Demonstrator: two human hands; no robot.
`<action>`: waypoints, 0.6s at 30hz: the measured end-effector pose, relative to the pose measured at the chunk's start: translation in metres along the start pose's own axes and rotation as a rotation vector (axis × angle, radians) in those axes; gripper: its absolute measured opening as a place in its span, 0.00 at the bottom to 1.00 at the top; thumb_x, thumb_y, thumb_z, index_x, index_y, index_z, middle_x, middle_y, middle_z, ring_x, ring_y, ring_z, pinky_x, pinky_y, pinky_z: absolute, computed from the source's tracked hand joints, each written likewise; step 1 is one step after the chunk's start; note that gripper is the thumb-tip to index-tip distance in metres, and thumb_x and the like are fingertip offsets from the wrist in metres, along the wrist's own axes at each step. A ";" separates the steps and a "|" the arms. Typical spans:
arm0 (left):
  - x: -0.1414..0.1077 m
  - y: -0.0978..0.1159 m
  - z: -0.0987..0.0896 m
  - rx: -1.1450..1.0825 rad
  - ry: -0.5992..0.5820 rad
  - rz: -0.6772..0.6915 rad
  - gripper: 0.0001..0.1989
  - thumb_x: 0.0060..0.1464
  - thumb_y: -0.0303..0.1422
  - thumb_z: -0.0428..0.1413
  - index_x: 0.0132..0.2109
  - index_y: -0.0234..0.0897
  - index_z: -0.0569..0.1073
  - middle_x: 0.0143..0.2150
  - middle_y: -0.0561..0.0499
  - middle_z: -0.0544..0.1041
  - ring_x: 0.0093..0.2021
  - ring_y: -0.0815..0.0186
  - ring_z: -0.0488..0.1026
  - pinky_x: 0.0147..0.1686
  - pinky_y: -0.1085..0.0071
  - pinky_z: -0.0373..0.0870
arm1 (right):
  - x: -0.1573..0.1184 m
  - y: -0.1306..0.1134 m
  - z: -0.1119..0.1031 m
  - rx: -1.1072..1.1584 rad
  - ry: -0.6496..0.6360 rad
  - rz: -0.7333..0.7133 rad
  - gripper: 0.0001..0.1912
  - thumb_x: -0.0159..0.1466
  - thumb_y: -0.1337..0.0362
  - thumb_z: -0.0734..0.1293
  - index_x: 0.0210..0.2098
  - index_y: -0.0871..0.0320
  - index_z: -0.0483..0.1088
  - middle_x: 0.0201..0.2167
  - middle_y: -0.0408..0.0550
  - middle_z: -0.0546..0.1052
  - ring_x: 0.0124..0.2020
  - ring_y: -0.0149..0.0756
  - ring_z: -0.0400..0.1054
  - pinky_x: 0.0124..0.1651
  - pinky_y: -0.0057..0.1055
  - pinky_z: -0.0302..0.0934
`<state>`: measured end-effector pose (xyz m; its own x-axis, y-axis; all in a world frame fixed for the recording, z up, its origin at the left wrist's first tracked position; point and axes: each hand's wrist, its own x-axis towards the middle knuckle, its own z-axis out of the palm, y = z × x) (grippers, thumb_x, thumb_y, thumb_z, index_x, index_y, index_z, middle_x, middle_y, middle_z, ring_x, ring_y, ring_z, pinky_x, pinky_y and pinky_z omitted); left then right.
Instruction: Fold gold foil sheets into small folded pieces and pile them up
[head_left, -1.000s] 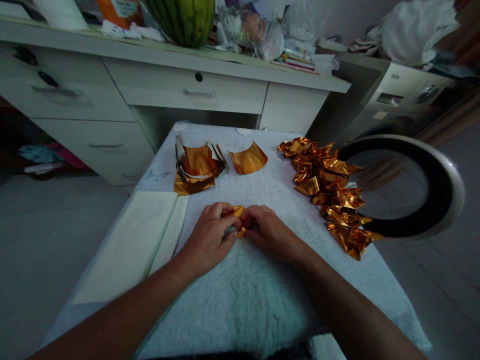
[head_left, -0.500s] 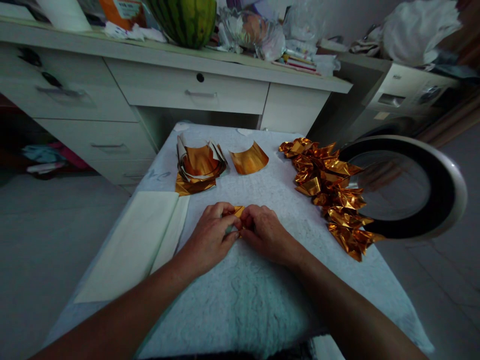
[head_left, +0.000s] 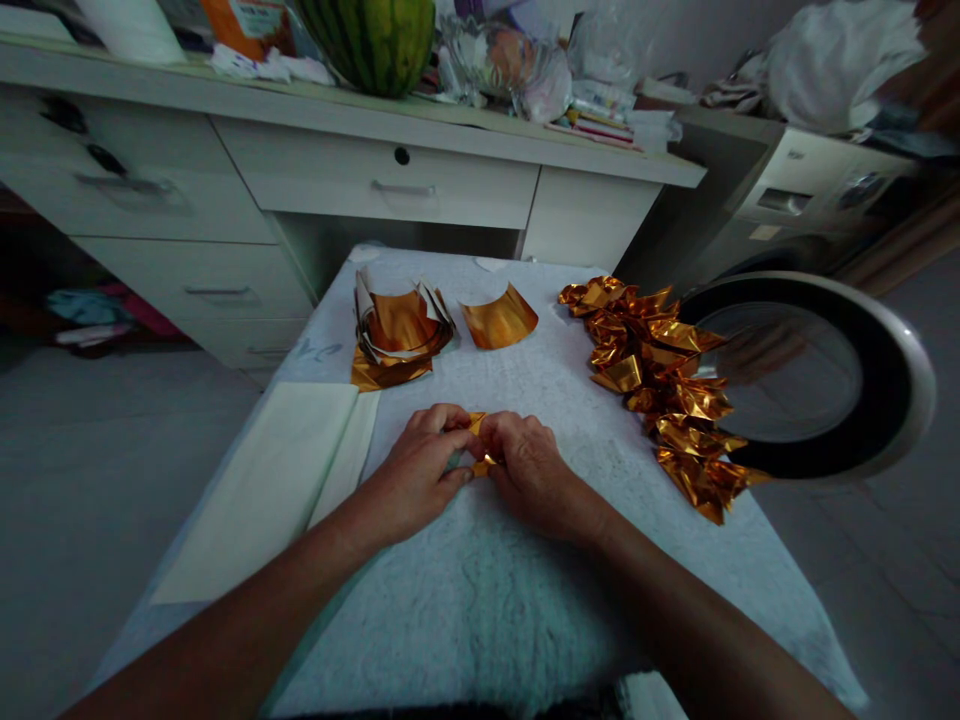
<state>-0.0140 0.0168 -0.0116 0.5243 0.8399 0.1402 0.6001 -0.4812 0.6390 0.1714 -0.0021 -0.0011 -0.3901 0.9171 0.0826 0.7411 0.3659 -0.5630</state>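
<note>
Between my two hands is a small folded piece of gold foil paper (head_left: 481, 466), mostly covered by the fingers. My left hand (head_left: 429, 465) pinches its left side, thumb and fingers closed on it. On the other side my right hand (head_left: 529, 465) grips it with curled fingers. Beyond the hands lies a single curved gold sheet (head_left: 500, 318). Left of that sheet sits a curled stack of gold foil sheets (head_left: 403, 322) with pale backs. A long heap of folded gold foil pieces (head_left: 660, 375) spreads along the table's right side.
A pale cloth covers the table (head_left: 450, 600). White paper sheets (head_left: 259, 500) lie at its left edge. The open round door (head_left: 874, 370) of a washing machine stands by the right edge. Behind is a counter (head_left: 465, 125) with drawers, bearing a watermelon (head_left: 367, 45) and bags.
My right fingers have shifted slightly over the folded foil, and more of its near edge shows between the hands. The stack, single sheet and heap stay put.
</note>
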 end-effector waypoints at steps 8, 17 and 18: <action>-0.001 -0.002 0.000 -0.009 -0.007 0.001 0.12 0.52 0.23 0.55 0.42 0.43 0.75 0.53 0.50 0.68 0.57 0.56 0.63 0.58 0.54 0.64 | -0.004 0.002 0.000 0.030 -0.021 0.011 0.17 0.56 0.78 0.56 0.42 0.55 0.60 0.37 0.46 0.70 0.38 0.38 0.58 0.43 0.37 0.50; -0.001 -0.001 -0.001 -0.014 -0.007 0.011 0.11 0.53 0.23 0.56 0.41 0.42 0.74 0.53 0.49 0.67 0.57 0.57 0.63 0.58 0.55 0.64 | -0.006 -0.003 -0.007 -0.017 -0.065 0.010 0.18 0.50 0.78 0.58 0.39 0.56 0.58 0.36 0.46 0.67 0.38 0.39 0.57 0.42 0.36 0.51; -0.001 0.000 -0.001 -0.011 -0.011 0.010 0.10 0.53 0.23 0.56 0.41 0.42 0.74 0.53 0.49 0.68 0.57 0.57 0.63 0.58 0.54 0.64 | -0.006 -0.003 -0.008 -0.019 -0.062 -0.011 0.17 0.51 0.77 0.59 0.38 0.56 0.59 0.36 0.46 0.68 0.38 0.39 0.58 0.42 0.36 0.51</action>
<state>-0.0151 0.0164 -0.0107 0.5368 0.8322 0.1386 0.5882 -0.4870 0.6456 0.1761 -0.0073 0.0069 -0.4305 0.9018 0.0371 0.7470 0.3790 -0.5463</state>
